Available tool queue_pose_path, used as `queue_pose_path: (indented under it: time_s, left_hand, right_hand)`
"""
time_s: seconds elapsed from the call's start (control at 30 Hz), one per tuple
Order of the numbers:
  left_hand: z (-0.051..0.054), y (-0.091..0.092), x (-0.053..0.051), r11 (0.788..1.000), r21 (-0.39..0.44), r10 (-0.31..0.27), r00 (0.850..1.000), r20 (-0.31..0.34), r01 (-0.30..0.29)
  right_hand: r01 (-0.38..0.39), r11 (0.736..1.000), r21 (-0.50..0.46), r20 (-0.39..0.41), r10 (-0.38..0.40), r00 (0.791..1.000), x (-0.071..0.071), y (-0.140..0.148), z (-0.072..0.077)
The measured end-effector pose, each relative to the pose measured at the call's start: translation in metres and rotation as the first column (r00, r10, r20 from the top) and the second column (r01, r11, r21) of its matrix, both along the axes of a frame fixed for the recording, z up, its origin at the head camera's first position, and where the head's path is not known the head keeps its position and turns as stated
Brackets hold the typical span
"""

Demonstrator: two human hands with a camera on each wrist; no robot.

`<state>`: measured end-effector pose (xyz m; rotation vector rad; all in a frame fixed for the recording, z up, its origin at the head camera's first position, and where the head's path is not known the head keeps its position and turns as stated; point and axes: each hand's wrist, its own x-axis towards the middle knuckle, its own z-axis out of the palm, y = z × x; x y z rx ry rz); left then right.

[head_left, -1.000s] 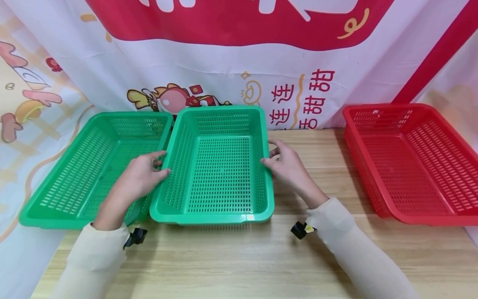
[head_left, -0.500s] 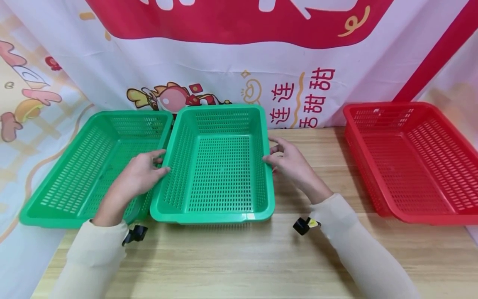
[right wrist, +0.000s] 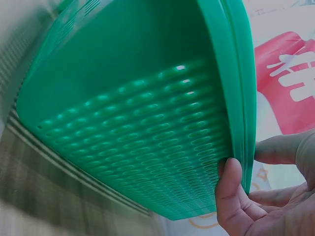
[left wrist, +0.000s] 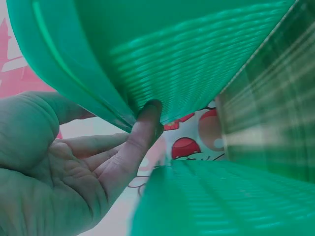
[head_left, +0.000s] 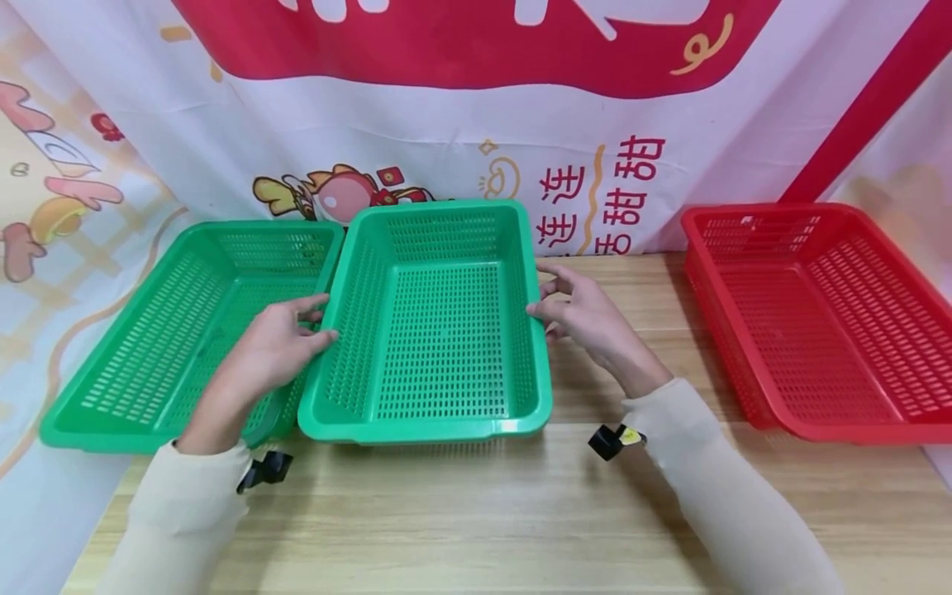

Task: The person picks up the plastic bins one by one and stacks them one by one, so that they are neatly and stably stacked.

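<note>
A green basket (head_left: 444, 343) stands in the middle of the head view, between the two hands. The left hand (head_left: 277, 345) pinches its left rim, thumb over the edge; in the left wrist view the left hand (left wrist: 83, 157) has its fingers under the rim of the basket (left wrist: 172, 59). On the other side the right hand (head_left: 591, 322) grips the right rim. The right wrist view shows the right hand (right wrist: 275, 196) with fingertips curled beneath the rim, against the outer wall of the basket (right wrist: 133, 113). The basket holds nothing.
Close on the left is another green basket (head_left: 223, 330), its right rim beside the left hand. A red basket (head_left: 818, 347) stands at the right on the wooden table (head_left: 446, 521). Behind everything hangs a printed cloth (head_left: 416, 116).
The middle basket's back and right side have shifted slightly, its back edge now higher in the view and its right rim farther right. The right hand has moved slightly right and up with it.
</note>
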<state>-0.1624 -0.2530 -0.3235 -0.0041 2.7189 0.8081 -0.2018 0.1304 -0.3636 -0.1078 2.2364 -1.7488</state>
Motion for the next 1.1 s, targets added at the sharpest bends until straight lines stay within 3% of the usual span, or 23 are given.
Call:
queue_pose_path:
  time_s: [0.53,0.87,1.1]
  left_hand:
    - [0.04,-0.017,0.019,1.0,-0.009,0.022,0.993,-0.12,-0.023]
    - [0.061,-0.055,0.024,0.997,-0.064,0.025,0.989,-0.144,-0.035]
    - [0.065,-0.094,0.03,0.999,-0.004,0.031,0.985,-0.167,-0.033]
  right_hand:
    - [-0.011,0.998,-0.059,-0.078,0.007,0.997,0.004,-0.004,0.037]
    - [-0.059,0.991,-0.117,-0.069,0.051,0.996,0.007,-0.027,0.057]
    - [-0.091,0.98,-0.176,-0.073,0.079,0.994,0.009,-0.056,0.066]
